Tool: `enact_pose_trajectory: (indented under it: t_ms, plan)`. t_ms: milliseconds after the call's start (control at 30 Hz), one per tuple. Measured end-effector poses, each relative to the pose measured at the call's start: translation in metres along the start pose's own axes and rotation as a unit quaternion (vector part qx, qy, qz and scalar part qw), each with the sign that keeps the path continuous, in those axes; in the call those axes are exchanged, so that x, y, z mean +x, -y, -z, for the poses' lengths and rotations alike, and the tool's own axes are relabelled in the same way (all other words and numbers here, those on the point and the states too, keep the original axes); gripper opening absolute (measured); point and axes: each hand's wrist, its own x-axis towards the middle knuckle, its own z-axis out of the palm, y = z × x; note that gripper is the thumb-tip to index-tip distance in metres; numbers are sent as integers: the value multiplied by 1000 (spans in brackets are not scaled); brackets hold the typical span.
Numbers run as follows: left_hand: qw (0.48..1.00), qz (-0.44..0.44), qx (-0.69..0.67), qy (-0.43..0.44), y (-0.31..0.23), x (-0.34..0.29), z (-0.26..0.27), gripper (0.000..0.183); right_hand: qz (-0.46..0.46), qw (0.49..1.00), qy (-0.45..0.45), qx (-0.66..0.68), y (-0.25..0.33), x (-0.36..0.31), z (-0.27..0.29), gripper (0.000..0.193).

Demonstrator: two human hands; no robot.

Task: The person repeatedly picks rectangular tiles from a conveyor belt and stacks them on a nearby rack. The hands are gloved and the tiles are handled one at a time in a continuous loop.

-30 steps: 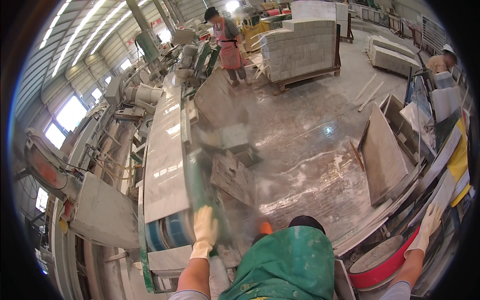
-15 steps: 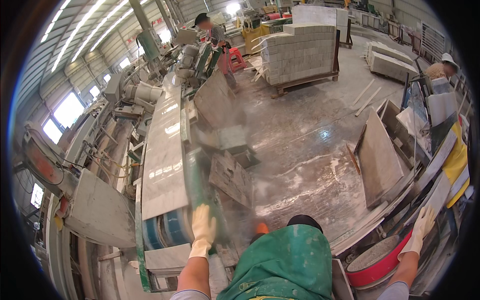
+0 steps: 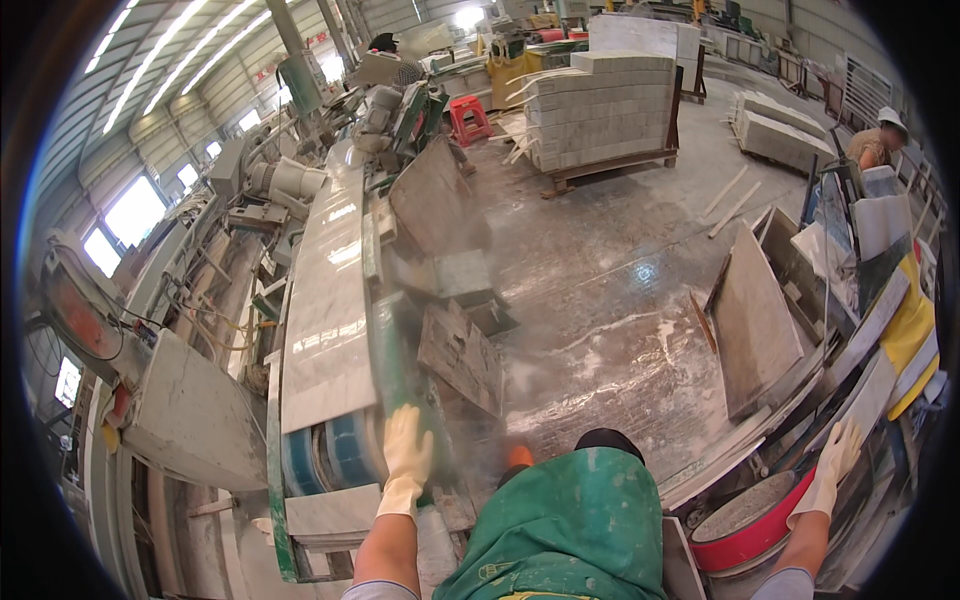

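Both hands wear cream rubber gloves. My left hand (image 3: 407, 455) is open, fingers apart, beside the near right edge of a long conveyor. It holds nothing; whether it touches the green side rail (image 3: 400, 350) is unclear. A pale polished stone slab (image 3: 328, 350) lies along the conveyor, its near end just short of the blue belt bands (image 3: 350, 450). Nearest me, a flat pale stone piece (image 3: 333, 511) covers the conveyor's end. Far to the right, my right hand (image 3: 838, 460) is stretched out open next to a red belt (image 3: 755, 548) curving round a grey drum end.
Leaning boards (image 3: 460, 355) stand right of the conveyor. A large panel (image 3: 760, 330) leans at right. Stacked pale blocks (image 3: 600, 115) sit on a pallet ahead, near a red stool (image 3: 468, 120). One co-worker (image 3: 878, 140) is at far right; another is partly hidden behind machinery (image 3: 385, 110).
The co-worker at the back left has dropped lower and is now mostly hidden behind the machine. The one at far right has shifted posture. My hands stay almost in place.
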Motion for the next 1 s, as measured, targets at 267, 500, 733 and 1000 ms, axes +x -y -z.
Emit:
enact_pose_trajectory:
  t_ms: [267, 500, 733, 1000]
  plan:
    - [1000, 7, -17, -1, 0, 0, 0, 53, 8, 1000, -5, -1, -2, -6, -2, 55]
    - [1000, 10, -23, -7, 0, 0, 0, 52, 13, 1000, 8, -1, 1, -15, 5, 55]
    - [1000, 6, -28, -13, -2, 0, 2, 52, 11, 1000, 6, 7, 4, -23, 13, 55]
    - [999, 21, -34, 3, -7, 1, 7, 50, 20, 1000, 0, 21, 5, -31, 18, 55]
